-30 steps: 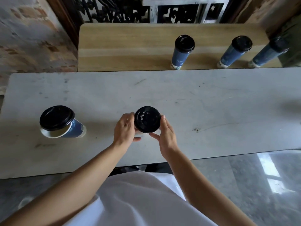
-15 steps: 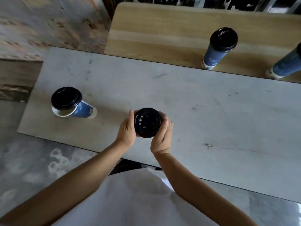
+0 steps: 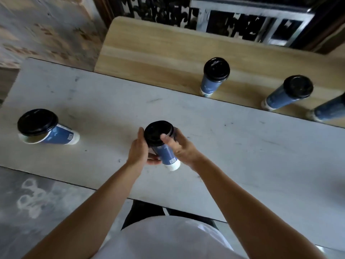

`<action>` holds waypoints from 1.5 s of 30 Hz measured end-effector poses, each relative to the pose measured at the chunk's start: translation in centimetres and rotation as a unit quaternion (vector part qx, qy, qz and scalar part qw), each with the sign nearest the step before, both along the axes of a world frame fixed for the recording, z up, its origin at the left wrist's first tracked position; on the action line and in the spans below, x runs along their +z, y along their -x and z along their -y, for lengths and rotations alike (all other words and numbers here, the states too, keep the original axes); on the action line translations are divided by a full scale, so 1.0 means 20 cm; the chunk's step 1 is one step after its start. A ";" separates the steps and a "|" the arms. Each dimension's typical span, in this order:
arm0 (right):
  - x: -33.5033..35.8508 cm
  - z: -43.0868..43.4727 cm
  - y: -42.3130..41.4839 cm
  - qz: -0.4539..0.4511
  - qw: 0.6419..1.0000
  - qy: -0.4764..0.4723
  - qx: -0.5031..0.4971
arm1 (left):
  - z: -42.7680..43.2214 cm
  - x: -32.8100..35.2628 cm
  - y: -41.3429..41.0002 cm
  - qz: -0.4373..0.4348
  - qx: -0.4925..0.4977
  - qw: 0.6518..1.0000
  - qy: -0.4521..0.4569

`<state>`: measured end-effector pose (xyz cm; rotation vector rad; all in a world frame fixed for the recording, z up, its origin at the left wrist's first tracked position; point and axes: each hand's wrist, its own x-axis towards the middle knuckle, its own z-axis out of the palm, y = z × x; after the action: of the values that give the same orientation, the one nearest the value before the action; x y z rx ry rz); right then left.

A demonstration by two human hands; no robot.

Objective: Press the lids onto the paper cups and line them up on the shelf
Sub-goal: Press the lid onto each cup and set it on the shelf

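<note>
Black lid (image 3: 158,132) sits level on the held cup (image 3: 166,154), no gap seen at the rim.

Change, against one second ago: only the lid top showed between the two hands then. The blue wall and white base of the held cup now show as well, and the cup leans with its top away from the person. The head camera has also swung, so part of this is viewpoint. Contact of base with bench (image 3: 242,146): cannot tell.

Left hand (image 3: 139,149): fingers (image 3: 141,136) curled round the left side of the wall, thumb under. Right hand (image 3: 182,146): blurred, wrapped round the right side, thumb at the lid rim. Both hold the held cup.

Reading: pressing looks done for this one. It is near the front edge of the bench, well apart from the shelf (image 3: 149,53). Likely next step is the carry to the shelf.

Count:
- Cups: five.
- On the wooden shelf: three, upright and lidded: left shelf cup (image 3: 214,77), middle shelf cup (image 3: 287,94), right shelf cup (image 3: 328,112), the last cut by the frame edge.
- In the hands: one.
- On the bench, far left: one, the waiting cup (image 3: 59,135).
- Lids: five. The loose lid (image 3: 37,121) lies askew on the waiting cup with pale rim exposed, so it is not yet pressed.
</note>
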<state>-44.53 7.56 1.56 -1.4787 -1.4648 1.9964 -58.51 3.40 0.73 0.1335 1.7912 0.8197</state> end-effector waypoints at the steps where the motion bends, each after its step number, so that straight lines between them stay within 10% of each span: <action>1: 0.01 -0.02 -0.03 0.023 0.999 -0.020 0.035 | -0.01 -0.01 -0.02 0.040 0.003 0.999 0.010; 5: 0.00 -0.07 -0.08 0.169 0.969 -0.129 0.124 | -0.03 -0.08 -0.04 0.101 0.026 0.994 0.013; 7: 0.00 -0.13 -0.08 0.220 0.941 -0.183 0.180 | 0.04 -0.17 0.03 -0.083 0.008 0.996 -0.007; 11: 0.07 -0.28 -0.05 0.326 0.838 -0.285 0.331 | 0.31 -0.43 0.21 -0.451 -0.103 0.885 0.041; 26: 0.55 -0.52 0.21 0.561 0.340 -0.484 0.579 | 0.46 -0.68 0.07 -0.459 -0.125 0.875 0.092; 45: 0.88 -0.59 0.47 0.584 0.282 -0.478 0.592 | 0.46 -0.68 0.10 -0.449 -0.126 0.877 0.115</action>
<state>-53.93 19.37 19.12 -0.8148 -3.7445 -1.1847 -60.47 -5.72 -12.86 0.6658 2.6487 0.3426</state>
